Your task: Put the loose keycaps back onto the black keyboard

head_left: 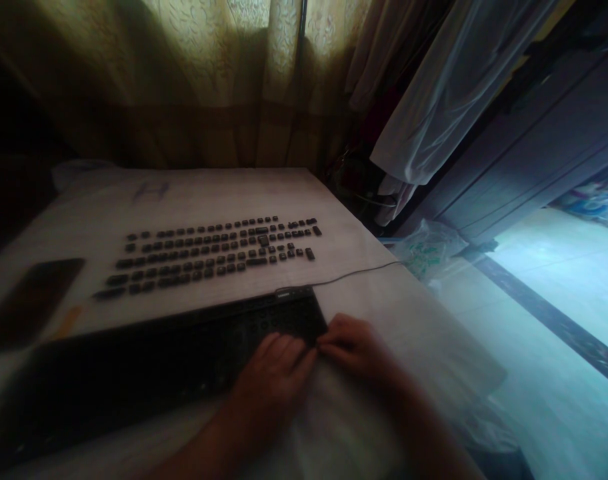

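Observation:
A black keyboard frame [149,360] with its keycaps removed lies across the near part of a white-covered table [224,193]. The loose keycaps [214,253] are laid out in rows farther back on the cloth. My left hand [274,380] rests on the keyboard's right end, fingers curled down on it. Touching the frame's right corner, my right hand [354,347] has its fingers bent as in a pinch. What the fingertips hold, if anything, is blurred.
A dark phone [31,300] lies at the table's left edge. A thin cable [354,273] runs from the keyboard off the right side. Curtains [209,73] hang behind. Hanging cloth [449,87], a plastic bag [424,250] and the floor are to the right.

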The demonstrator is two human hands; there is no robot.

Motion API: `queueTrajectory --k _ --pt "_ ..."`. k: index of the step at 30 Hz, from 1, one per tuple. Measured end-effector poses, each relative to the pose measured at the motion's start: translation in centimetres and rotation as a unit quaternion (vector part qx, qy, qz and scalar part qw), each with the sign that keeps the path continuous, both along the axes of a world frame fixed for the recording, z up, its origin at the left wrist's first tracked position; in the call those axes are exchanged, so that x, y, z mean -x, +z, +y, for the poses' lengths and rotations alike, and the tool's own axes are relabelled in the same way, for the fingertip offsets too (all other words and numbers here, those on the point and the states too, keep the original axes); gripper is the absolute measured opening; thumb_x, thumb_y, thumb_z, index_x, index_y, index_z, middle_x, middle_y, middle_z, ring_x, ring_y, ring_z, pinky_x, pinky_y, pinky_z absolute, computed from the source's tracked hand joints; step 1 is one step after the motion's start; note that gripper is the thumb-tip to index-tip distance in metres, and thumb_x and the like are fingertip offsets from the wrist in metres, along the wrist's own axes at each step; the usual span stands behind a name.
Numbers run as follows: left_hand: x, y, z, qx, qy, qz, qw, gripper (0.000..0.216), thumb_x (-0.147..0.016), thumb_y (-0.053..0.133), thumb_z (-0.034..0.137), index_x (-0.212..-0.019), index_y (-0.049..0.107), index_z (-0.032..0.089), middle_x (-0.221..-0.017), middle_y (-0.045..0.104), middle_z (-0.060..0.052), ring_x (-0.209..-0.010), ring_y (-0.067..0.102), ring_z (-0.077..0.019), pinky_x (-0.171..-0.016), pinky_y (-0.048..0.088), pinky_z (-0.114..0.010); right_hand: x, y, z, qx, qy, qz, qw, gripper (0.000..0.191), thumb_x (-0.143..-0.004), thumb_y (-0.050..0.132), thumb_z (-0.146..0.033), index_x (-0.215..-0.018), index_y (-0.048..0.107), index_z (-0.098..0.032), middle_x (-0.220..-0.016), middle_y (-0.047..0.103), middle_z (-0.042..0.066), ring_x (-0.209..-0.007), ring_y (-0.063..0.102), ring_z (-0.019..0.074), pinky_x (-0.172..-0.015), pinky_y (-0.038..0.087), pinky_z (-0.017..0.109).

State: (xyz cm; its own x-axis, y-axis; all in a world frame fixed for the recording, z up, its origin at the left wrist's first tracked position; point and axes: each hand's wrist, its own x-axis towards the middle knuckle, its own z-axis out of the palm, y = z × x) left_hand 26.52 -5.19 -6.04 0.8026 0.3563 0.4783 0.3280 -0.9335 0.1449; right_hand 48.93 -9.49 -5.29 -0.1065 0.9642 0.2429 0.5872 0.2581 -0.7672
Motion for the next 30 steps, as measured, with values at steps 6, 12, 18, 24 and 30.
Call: queueTrajectory --k 6,12,18,24,30 --pt "0.04 0.16 -0.06 0.01 0.001 0.006 1.0 0.029 -0.098 0.051 0.018 -0.125 0.06 0.017 -0.114 0.064 -0.009 -0.106 0.059 -0.0238 -0.101 0.045 -0.044 -0.02 -0.31 -0.07 -0.003 -0.003 0.0 1.0 0.016 -0.091 0.066 -0.029 -0.088 0.079 -0.021 -0.075 0.065 0.004 -0.067 0.063 0.0134 -0.059 0.051 0.024" --pt "0.13 0.23 -0.02 0.001 0.0 0.0 1.0 0.03 -0.098 0.047 0.018 -0.126 0.06 0.016 -0.114 0.065 -0.011 -0.107 0.059 -0.0252 -0.099 0.047 -0.046 -0.03 -0.14 0.07 0.009 -0.014 0.023 1.0 0.018 -0.091 0.064 -0.03 -0.083 0.077 -0.021 -0.072 0.065 0.002 -0.066 0.061 0.0136 -0.061 0.05 0.025" --pt "0.27 -0.27 -0.02 -0.002 0.002 -0.003 1.0 0.033 -0.099 0.044 0.017 -0.128 0.059 0.017 -0.117 0.064 -0.01 -0.111 0.058 -0.0254 -0.101 0.046 -0.047 -0.21 -0.17 0.28 0.026 -0.051 0.04 0.998 0.017 -0.089 0.064 -0.029 -0.078 0.074 -0.021 -0.071 0.067 0.002 -0.065 0.061 0.0144 -0.064 0.05 0.027" --pt "0.33 -0.6 -0.11 -0.005 -0.002 -0.009 1.0 0.033 -0.097 0.047 0.016 -0.128 0.06 0.016 -0.118 0.063 -0.011 -0.111 0.057 -0.0264 -0.102 0.045 -0.047 -0.29 -0.54 0.56 0.041 -0.077 0.059 0.994 0.015 -0.086 0.064 -0.028 -0.076 0.072 -0.02 -0.071 0.068 0.002 -0.066 0.062 0.0154 -0.064 0.049 0.028" --pt "0.27 -0.5 -0.05 -0.018 -0.003 -0.023 1.0 0.033 -0.096 0.05 0.017 -0.127 0.06 0.016 -0.117 0.064 -0.011 -0.11 0.058 -0.0268 -0.1 0.046 -0.047 -0.54 -0.9 0.84 0.038 -0.088 0.066 0.993 0.018 -0.086 0.064 -0.032 -0.074 0.071 -0.02 -0.071 0.067 0.002 -0.067 0.062 0.0159 -0.064 0.05 0.028"
